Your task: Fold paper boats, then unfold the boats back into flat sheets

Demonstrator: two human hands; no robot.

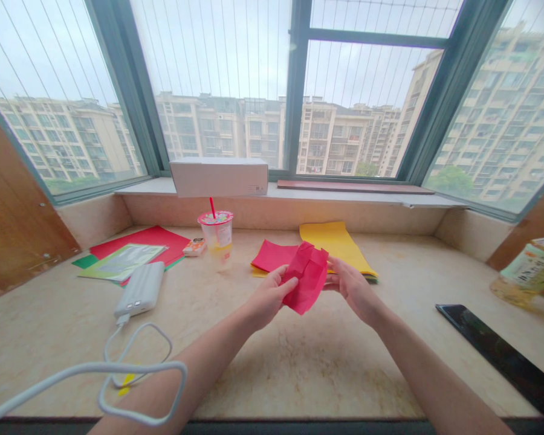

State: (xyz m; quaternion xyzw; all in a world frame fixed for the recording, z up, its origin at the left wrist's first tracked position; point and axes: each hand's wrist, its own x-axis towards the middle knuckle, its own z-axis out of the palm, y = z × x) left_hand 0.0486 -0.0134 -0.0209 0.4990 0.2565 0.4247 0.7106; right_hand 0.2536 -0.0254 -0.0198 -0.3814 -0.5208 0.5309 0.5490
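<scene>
Between my hands, raised over the counter, is a piece of red paper [306, 281] with folds and a cut or creased upper edge. My left hand [274, 290] pinches its left side, thumb on the front face. At the paper's right edge is my right hand [347, 284], its fingers stretched out and partly behind the paper; whether they press on it I cannot tell. Behind the held piece lies a smaller stack with a red sheet [272, 256] on top. A stack topped by a yellow sheet [338, 241] lies beyond my right hand.
On the left a white power bank [140, 290] trails a looping white cable [140, 365]. Near it lie red and green sheets [163, 238], a small box [194, 247] and a lidded cup [217, 238]. Rightward are a black phone-like slab [489, 344] and a bottle [526, 269].
</scene>
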